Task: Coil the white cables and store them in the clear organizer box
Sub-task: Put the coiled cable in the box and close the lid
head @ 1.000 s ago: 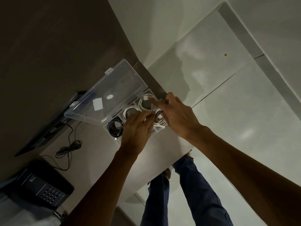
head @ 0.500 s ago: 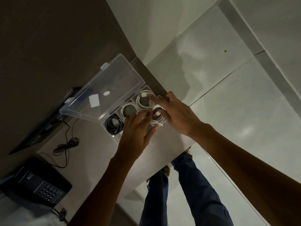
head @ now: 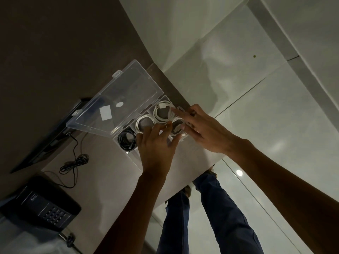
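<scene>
Both hands over the clear organizer box (head: 132,156), lid (head: 117,99) flipped back toward 10 o'clock for access. Left hand (head: 156,145) fingers loosely spread, right hand (head: 203,129) fingers flat, pressing a white cable coil (head: 177,126) down so it stays put, probably.

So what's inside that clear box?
The box holds a black cable coil and three white coils. Both hands cover the near compartments, so anything there is hidden.

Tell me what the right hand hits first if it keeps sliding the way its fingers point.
The right hand points up-left across the clear organizer box. Its index fingertip already lies at the white cable coil in the far compartment, so that coil comes first, though contact is unclear.
</scene>
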A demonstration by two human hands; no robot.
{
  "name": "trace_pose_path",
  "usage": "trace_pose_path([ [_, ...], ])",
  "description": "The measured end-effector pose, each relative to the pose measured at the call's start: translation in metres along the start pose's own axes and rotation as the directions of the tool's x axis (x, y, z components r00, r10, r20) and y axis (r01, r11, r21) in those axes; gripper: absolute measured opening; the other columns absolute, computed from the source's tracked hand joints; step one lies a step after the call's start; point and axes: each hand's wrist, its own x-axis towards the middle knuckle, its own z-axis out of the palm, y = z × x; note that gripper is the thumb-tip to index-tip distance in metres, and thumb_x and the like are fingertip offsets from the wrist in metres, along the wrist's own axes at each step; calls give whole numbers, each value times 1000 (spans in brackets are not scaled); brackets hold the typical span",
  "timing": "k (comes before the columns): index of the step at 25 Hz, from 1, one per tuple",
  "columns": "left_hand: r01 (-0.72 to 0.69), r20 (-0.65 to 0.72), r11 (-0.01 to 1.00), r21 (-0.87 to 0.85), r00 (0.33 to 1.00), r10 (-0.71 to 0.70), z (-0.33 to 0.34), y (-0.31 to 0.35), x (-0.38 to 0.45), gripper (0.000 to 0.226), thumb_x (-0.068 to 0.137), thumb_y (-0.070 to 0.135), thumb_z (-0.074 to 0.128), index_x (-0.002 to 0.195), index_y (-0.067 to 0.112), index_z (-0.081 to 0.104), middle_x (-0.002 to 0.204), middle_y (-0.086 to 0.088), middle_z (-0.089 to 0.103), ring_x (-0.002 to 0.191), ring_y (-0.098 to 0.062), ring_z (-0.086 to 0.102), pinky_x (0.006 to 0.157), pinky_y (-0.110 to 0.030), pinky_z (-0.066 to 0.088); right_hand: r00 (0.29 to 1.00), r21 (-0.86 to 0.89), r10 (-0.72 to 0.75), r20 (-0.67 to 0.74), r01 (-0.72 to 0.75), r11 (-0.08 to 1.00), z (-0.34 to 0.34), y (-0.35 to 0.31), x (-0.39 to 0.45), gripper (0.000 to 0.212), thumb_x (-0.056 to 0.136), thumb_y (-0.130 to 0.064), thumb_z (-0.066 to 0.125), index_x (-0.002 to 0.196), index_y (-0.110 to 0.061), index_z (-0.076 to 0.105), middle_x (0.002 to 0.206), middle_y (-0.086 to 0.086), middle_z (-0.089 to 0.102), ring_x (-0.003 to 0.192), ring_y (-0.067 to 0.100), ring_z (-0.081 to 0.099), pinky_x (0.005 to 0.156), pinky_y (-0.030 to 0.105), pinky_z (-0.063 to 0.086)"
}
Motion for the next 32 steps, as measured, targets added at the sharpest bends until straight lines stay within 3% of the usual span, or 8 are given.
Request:
trace_pose_path([
  [3,14,-18,1000,-27,1000,-14,6,2,-4,49,81,33,97,120,8,83,114,-13,83,103,-37,77,79,-45,59,994,5,3,109,-3,1000,-5,6,-11,74,106,-26,66,169,-25,26,138,17,47,95,7,61,78,18,63],
  [5,-27,-48,998,-50,999,24,11,-3,-7,49,82,33,97,121,6,83,113,-15,82,101,-40,75,79,-49,62,994,-6,33,102,-32,999,-6,5,-13,76,105,-28,68,168,-28,27,140,16,47,108,17,67,85,28,66],
  [11,-182,-110,983,1,977,181,19,-20,-12,49,89,40,91,123,7,83,127,-16,79,112,-32,65,86,-46,57,999,-249,27,-23,-32,968,6,-9,-13,72,104,-40,66,167,-33,33,141,11,54,111,20,65,83,28,64],
  [15,-191,-32,973,131,980,197,15,-16,-18,49,96,43,82,133,11,78,141,-14,74,120,-38,71,95,-52,54,996,-286,76,-53,-88,954,11,-19,-15,63,107,-40,59,166,-34,34,143,12,55,110,22,63,86,34,65],
  [19,-259,27,951,170,966,258,9,-20,-17,49,105,44,68,145,15,69,162,-13,58,137,-40,60,108,-58,40,970,-209,137,-200,-179,961,14,-26,-8,52,104,-33,64,155,-36,54,130,12,67,109,27,69,85,43,67],
  [22,-311,-2,943,120,950,314,9,-28,-8,49,106,45,63,143,14,70,162,-12,58,143,-35,46,111,-59,35,940,-109,168,-298,-209,972,18,-28,-3,41,102,-29,67,142,-33,69,124,11,71,109,26,71,87,44,69],
  [26,-368,-10,921,127,928,372,11,-32,-4,48,100,43,75,138,14,76,157,-11,63,142,-38,58,114,-56,32,909,-8,223,-351,-241,970,28,-28,0,32,102,-26,71,133,-31,75,134,8,71,117,24,73,92,43,68],
  [32,-236,53,968,85,971,232,9,-15,2,42,104,45,70,136,19,77,164,-8,57,155,-40,49,125,-62,34,792,281,373,-482,-264,923,44,-30,5,25,98,-26,78,115,-11,67,101,6,76,82,22,74,72,40,68],
])
